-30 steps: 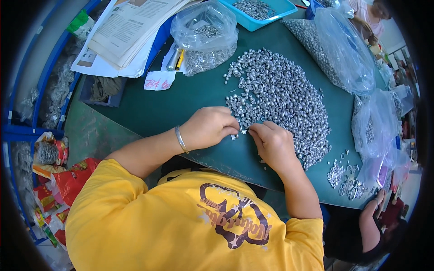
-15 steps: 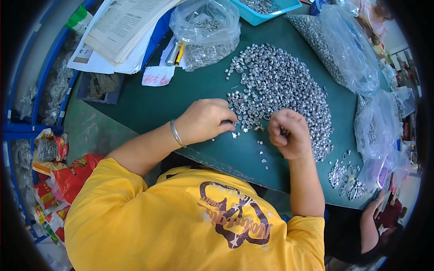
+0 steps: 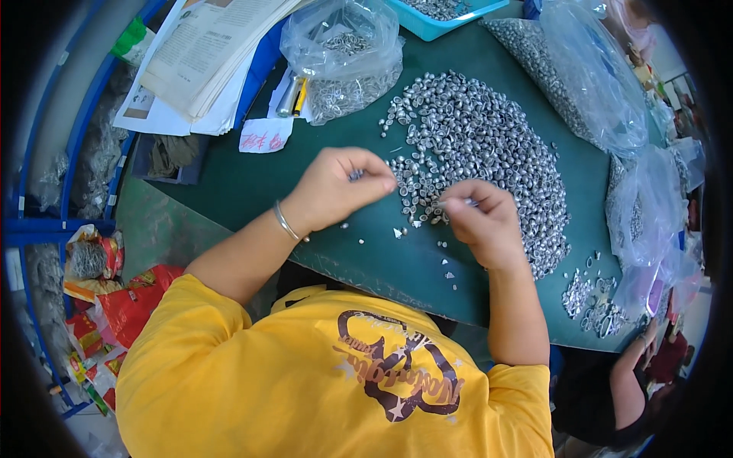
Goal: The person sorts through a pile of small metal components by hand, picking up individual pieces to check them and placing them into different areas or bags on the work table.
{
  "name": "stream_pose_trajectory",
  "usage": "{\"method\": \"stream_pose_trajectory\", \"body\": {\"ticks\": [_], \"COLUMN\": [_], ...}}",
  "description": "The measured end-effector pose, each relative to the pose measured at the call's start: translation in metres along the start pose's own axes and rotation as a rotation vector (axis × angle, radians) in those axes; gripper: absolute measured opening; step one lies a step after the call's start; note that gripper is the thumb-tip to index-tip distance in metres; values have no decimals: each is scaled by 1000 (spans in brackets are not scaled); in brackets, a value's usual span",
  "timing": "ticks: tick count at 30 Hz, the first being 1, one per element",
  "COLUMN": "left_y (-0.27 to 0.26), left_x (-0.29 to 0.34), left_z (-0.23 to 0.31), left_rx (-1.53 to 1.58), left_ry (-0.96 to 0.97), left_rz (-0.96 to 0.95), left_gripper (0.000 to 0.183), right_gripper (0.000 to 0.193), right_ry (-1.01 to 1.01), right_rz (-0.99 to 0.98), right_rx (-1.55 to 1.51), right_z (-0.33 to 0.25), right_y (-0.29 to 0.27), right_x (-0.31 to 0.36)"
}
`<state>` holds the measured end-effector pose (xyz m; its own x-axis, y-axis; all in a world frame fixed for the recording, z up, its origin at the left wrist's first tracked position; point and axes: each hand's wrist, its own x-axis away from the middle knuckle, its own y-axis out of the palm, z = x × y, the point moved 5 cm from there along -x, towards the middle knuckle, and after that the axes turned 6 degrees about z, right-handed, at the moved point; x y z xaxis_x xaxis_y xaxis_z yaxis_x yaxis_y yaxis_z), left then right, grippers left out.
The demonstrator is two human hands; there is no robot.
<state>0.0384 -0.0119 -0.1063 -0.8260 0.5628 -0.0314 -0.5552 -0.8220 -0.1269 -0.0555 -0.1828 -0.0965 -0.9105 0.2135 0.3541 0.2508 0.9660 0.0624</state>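
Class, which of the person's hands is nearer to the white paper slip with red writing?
Left. The left hand is below and right of the white paper slip; the right hand is farther right, by the pile of metal pieces.

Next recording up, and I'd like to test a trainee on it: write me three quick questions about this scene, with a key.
1. Which has a bracelet at its wrist, the left hand or the right hand?

2. True or false: the loose metal pieces lie heaped on a green tabletop.

3. What colour is the tray beyond the heap?
A) red
B) light blue
C) black

Key:
1. The left hand
2. True
3. B
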Motion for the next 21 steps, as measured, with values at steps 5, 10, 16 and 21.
{"method": "stream_pose_trajectory", "body": {"ticks": [5,10,16,21], "left_y": [24,30,21,13], "left_x": [8,13,5,2], "left_z": [23,13,-1,-7], "left_rx": [-532,-646,-13,805], "left_ry": [481,505,16,-493], "left_rz": [-96,-107,-59,-214], "left_gripper": [11,10,4,8], "right_gripper": [8,8,7,3], "right_ry": [-157,-671,-717,-596], "right_rz": [-81,-14,51,-69], "right_rx": [-81,914,985,579], "right_z": [-8,-8,-11,-5], "right_y": [-9,28,32,19], "right_x": [-4,3,7,-5]}}
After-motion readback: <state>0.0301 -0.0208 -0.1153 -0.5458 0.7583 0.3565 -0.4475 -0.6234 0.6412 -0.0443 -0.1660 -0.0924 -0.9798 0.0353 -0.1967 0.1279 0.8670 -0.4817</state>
